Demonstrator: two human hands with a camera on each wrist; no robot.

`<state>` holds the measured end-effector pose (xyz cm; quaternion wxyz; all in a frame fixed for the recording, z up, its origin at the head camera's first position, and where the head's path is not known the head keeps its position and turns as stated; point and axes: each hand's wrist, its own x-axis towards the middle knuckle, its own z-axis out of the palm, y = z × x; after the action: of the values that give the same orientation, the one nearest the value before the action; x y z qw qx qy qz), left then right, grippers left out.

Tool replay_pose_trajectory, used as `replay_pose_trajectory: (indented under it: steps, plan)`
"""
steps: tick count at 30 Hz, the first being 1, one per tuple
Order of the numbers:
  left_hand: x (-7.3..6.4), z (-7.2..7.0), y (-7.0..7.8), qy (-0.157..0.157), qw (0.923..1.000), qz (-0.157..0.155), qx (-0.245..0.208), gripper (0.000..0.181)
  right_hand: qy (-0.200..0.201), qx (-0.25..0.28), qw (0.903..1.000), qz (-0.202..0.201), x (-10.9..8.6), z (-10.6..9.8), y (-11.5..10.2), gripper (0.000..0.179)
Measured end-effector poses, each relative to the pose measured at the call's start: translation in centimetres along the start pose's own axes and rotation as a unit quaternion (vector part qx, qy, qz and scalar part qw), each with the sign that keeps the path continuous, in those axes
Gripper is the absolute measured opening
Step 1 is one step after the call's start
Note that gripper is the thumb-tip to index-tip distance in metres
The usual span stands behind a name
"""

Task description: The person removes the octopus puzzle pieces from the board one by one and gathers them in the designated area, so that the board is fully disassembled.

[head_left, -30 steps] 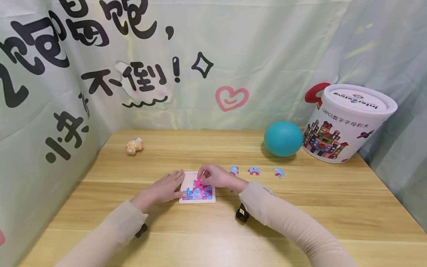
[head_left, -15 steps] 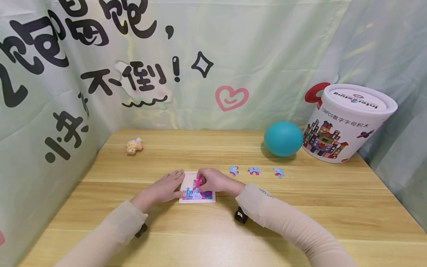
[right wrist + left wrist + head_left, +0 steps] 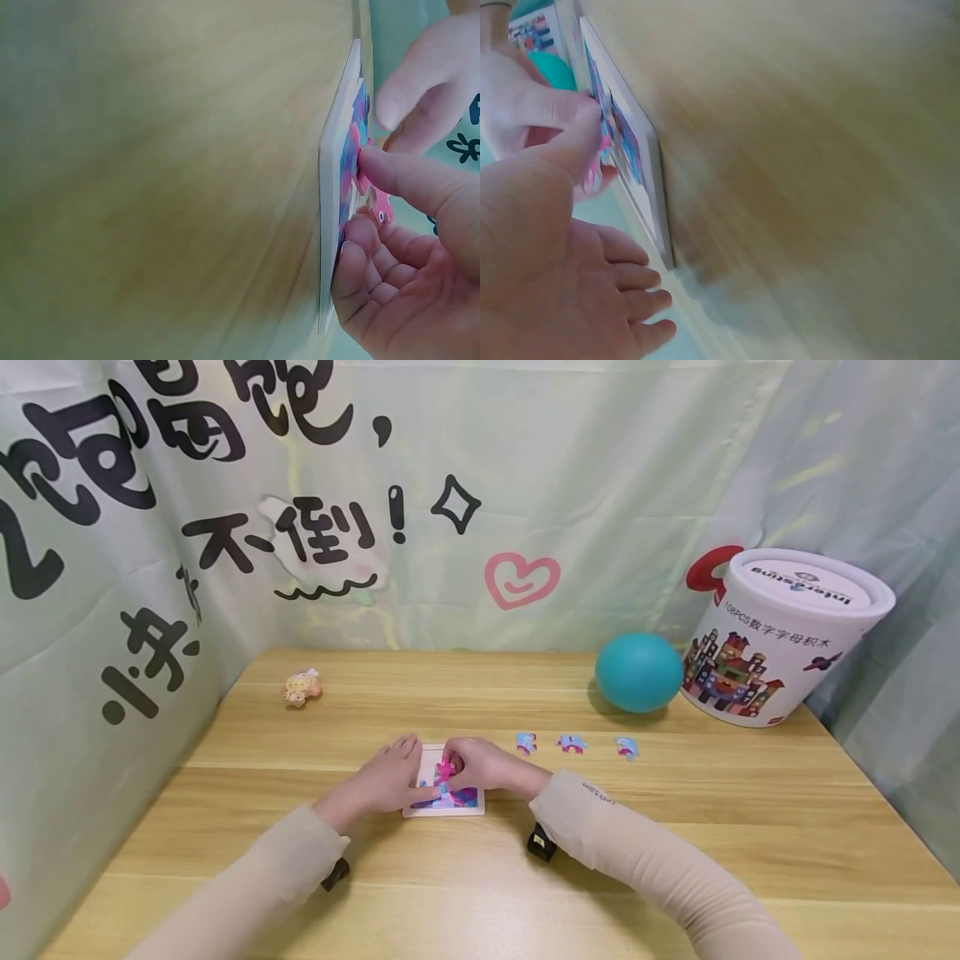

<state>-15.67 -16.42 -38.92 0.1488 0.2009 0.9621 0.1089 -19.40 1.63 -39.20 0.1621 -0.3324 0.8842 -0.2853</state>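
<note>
A small jigsaw puzzle in a pale tray (image 3: 444, 813) lies on the table, its picture partly hidden by both hands. My right hand (image 3: 487, 766) pinches a pink puzzle piece (image 3: 382, 205) with a printed eye, between thumb and fingers. In the right wrist view that piece stands tilted up from the tray. My left hand (image 3: 381, 779) lies over the tray's left side with its fingers extended. Its thumb reaches across the picture to the right hand's thumb; whether it presses a piece I cannot tell.
Behind the right forearm lie three loose puzzle pieces (image 3: 526, 742) in a row. Farther back are a teal ball (image 3: 639, 672) and a white bucket (image 3: 780, 647). A small toy figure (image 3: 302, 688) sits at the back left, before a printed curtain (image 3: 615, 485).
The left hand has shifted right, its thumb now over the puzzle picture. Earlier, the right hand moved slightly left and lower with its pinch on the pink puzzle piece; since then it stays put.
</note>
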Motion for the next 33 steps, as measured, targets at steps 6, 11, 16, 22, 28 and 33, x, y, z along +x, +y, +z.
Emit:
replay_pose_trajectory:
  steps: [6, 11, 16, 22, 28, 33]
  plan:
    - [0.3, -0.1, 0.7, -0.017, 0.9995, -0.024, 0.009, 0.083, 0.001, 0.052, 0.9986, 0.006, 0.0, -0.1, 0.4, 0.015]
    - [0.4, -0.2, 0.7, -0.026, 0.9991, -0.032, 0.003, 0.084, 0.013, 0.104, 0.9941, 0.028, 0.1, -0.1, 1.0, 0.004]
    - [0.6, -0.1, 0.7, -0.024, 0.9992, -0.029, 0.008, 0.085, 0.005, 0.155, 0.9873, 0.033, 0.1, -0.4, 1.4, 0.003]
    - [0.6, -0.1, 0.8, -0.022, 0.9992, -0.034, 0.001, 0.086, -0.013, 0.209, 0.9778, 0.001, 0.1, -0.5, 1.8, 0.006]
    - [0.5, -0.1, 0.8, -0.018, 0.9995, -0.026, 0.009, 0.084, -0.003, 0.249, 0.9684, 0.017, -0.5, -1.0, 1.9, 0.005]
    - [0.4, -0.1, 0.8, -0.018, 0.9994, -0.024, 0.017, 0.084, 0.023, 0.253, 0.9669, 0.024, -1.7, -1.8, 2.6, 0.006]
